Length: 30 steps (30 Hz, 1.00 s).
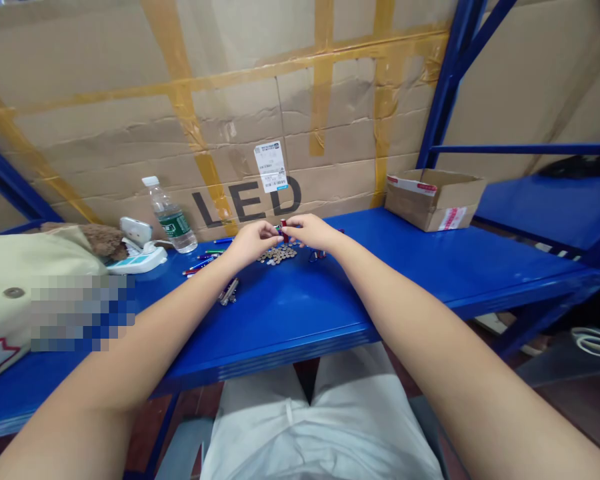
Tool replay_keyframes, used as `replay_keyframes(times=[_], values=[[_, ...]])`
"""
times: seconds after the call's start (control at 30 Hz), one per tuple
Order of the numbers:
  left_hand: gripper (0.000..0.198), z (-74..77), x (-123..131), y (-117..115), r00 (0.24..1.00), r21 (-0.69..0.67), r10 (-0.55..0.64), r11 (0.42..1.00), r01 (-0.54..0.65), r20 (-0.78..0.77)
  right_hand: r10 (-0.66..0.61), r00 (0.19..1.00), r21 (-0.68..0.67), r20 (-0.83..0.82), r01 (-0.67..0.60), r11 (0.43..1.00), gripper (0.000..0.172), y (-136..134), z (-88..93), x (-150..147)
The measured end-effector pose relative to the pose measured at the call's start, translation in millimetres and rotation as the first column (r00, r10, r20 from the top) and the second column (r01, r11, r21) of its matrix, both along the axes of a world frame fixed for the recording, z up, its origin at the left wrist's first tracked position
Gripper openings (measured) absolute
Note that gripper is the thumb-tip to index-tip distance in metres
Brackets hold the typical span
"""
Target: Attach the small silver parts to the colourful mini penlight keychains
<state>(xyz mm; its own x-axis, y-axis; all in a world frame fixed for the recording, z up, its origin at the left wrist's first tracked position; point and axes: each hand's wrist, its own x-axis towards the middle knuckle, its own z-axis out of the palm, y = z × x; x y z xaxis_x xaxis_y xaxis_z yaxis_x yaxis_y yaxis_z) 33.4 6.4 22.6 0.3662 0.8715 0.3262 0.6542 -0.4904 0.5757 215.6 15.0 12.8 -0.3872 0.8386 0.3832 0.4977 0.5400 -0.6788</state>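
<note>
My two hands meet above the far middle of the blue table. My right hand (310, 232) grips a short red tube (284, 231) that stands roughly upright between its fingertips. My left hand (256, 241) is pinched close beside it, at a small greenish bit too small to name. Below both hands lies a pile of small metallic pieces (277, 256). Several coloured pens (205, 259) lie left of my left hand, and metal clip-like parts (229, 292) rest nearer to me. Small dark and shiny parts (317, 255) lie under my right hand.
A water bottle (173, 220) stands at the back left, by a white power strip (139, 260) with a plugged-in charger. A pale bag (35, 257) sits at far left. An open cardboard box (433, 200) is at the back right. Large taped cardboard (220, 127) walls the rear.
</note>
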Motion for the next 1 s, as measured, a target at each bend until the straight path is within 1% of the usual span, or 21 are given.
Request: replay_keyframes(times=[0.03,0.07,0.1,0.13,0.17,0.23,0.37,0.47,0.57,0.63,0.73,0.8,0.93,1.0], values=[[0.023,-3.5,-2,2,0.996,0.030,-0.009,0.999,0.012,-0.094,-0.072,0.995,0.062,0.063,0.068,0.996,0.021,2,0.6,3],[0.022,-6.6,-5,3,0.979,0.053,-0.040,0.997,0.052,-0.202,-0.129,0.984,0.118,0.124,0.115,0.986,0.020,3,1.4,6],[0.021,-9.4,-9,3,0.952,0.072,-0.079,0.992,0.104,-0.295,-0.162,0.970,0.156,0.179,0.134,0.979,0.020,3,2.4,8],[0.021,-11.8,-12,3,0.925,0.086,-0.109,0.985,0.151,-0.364,-0.169,0.959,0.171,0.228,0.131,0.977,0.019,3,3.6,9],[0.020,-13.8,-14,3,0.903,0.097,-0.132,0.978,0.187,-0.409,-0.151,0.950,0.164,0.272,0.109,0.980,0.019,1,4.7,10],[0.020,-16.7,-17,2,0.885,0.117,-0.144,0.970,0.215,-0.442,-0.087,0.936,0.119,0.341,0.049,0.992,0.017,-3,6.9,10],[0.020,-19.2,-13,2,0.861,0.124,-0.163,0.960,0.251,-0.482,0.029,0.916,-0.022,0.399,-0.022,1.000,0.010,-10,8.4,11],[0.018,-20.1,-10,1,0.878,0.147,-0.121,0.966,0.211,-0.462,0.068,0.907,-0.096,0.417,-0.031,0.995,0.015,-11,7.5,13],[0.016,-21.2,-9,-2,0.921,0.128,-0.075,0.983,0.133,-0.381,0.075,0.900,-0.107,0.430,-0.032,0.994,0.019,-12,7.2,14],[0.018,-21.6,-9,-4,0.949,0.161,-0.060,0.980,0.114,-0.310,0.081,0.893,-0.101,0.443,-0.040,0.994,0.019,-13,8.0,13],[0.019,-21.2,-9,-7,0.974,0.276,-0.072,0.952,0.131,-0.213,0.093,0.893,-0.099,0.440,-0.055,0.994,0.018,-15,9.9,11],[0.017,-20.7,-9,-7,0.975,0.322,-0.106,0.932,0.165,-0.195,0.096,0.902,-0.097,0.422,-0.060,0.993,0.018,-16,11.0,11],[0.017,-19.5,-11,-5,0.962,0.340,-0.167,0.911,0.235,-0.217,0.104,0.910,-0.092,0.401,-0.073,0.993,0.019,-15,11.0,12],[0.021,-18.5,-14,-3,0.959,0.338,-0.146,0.914,0.225,-0.244,0.111,0.916,-0.079,0.386,-0.087,0.993,0.019,-12,10.0,13]])
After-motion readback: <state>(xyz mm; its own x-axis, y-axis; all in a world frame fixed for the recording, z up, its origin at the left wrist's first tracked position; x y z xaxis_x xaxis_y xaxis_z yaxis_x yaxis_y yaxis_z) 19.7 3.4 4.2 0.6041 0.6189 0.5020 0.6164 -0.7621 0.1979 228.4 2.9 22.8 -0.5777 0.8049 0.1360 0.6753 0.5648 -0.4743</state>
